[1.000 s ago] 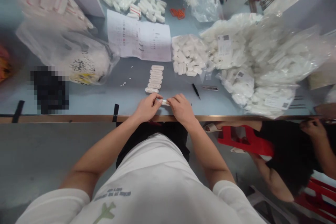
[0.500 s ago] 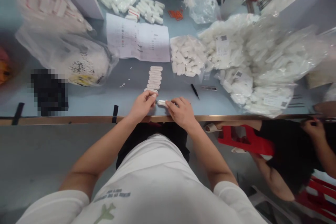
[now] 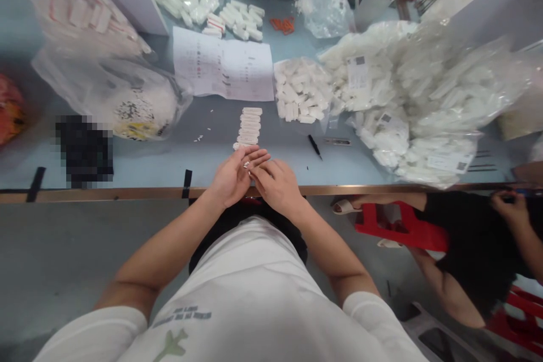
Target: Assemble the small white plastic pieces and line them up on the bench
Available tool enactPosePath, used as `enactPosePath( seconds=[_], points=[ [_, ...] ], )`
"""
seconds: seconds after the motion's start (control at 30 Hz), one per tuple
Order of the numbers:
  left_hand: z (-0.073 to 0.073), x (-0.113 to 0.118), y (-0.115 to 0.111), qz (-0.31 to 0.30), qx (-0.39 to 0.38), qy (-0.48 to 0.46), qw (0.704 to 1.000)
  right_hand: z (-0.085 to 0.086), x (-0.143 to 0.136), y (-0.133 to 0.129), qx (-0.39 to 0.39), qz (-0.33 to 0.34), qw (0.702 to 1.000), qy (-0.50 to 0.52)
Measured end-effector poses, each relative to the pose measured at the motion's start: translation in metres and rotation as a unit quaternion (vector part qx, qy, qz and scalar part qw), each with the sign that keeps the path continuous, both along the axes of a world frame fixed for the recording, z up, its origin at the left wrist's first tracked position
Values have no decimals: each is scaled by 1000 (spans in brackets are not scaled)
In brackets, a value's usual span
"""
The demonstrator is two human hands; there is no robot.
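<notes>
Palm newly turned up on left hand [image 3: 231, 180], open and slightly cupped under small white pieces [image 3: 246, 164] at centre of frame; right hand [image 3: 278, 184] drawn in close, fingertips bunched beside them, grip unclear. Lettered white casing of half a second ago now out of sight, leaving loose pieces in play. Just beyond, unchanged row of slim casings [image 3: 250, 126] on desk [image 3: 153, 167]; farther right, black pen-like tool [image 3: 314, 147].
</notes>
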State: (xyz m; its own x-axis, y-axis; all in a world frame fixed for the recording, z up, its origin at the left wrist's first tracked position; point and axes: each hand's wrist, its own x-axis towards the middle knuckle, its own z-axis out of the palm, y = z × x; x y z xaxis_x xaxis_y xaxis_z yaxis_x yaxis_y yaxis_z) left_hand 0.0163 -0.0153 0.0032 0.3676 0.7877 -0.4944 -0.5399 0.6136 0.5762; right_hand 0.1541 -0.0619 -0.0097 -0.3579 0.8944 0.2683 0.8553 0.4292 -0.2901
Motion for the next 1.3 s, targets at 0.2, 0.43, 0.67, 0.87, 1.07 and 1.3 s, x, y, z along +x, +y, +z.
enactPosePath(
  seconds=[0.2, 0.43, 0.67, 0.87, 1.07, 1.3],
  points=[
    [0, 3, -6, 3, 22, 7, 1000, 6, -2, 4, -61, 1, 997, 48],
    [-2, 6, -10, -15, 31, 23, 999, 4, -1, 6, -118, -12, 985, 122],
    [1, 3, -9, -4, 47, 41, 998, 8, 10, 3, -124, -69, 965, 220],
    [-12, -11, -4, -53, 108, 209, 970, 4, 40, 3, -142, -190, 930, 282],
    [-23, -19, 6, -133, 295, 496, 806, -5, 48, 4, -159, -193, 917, 312],
    [-31, -16, 7, -237, 399, 604, 648, -11, 51, 9, -190, -166, 935, 248]
  ],
)
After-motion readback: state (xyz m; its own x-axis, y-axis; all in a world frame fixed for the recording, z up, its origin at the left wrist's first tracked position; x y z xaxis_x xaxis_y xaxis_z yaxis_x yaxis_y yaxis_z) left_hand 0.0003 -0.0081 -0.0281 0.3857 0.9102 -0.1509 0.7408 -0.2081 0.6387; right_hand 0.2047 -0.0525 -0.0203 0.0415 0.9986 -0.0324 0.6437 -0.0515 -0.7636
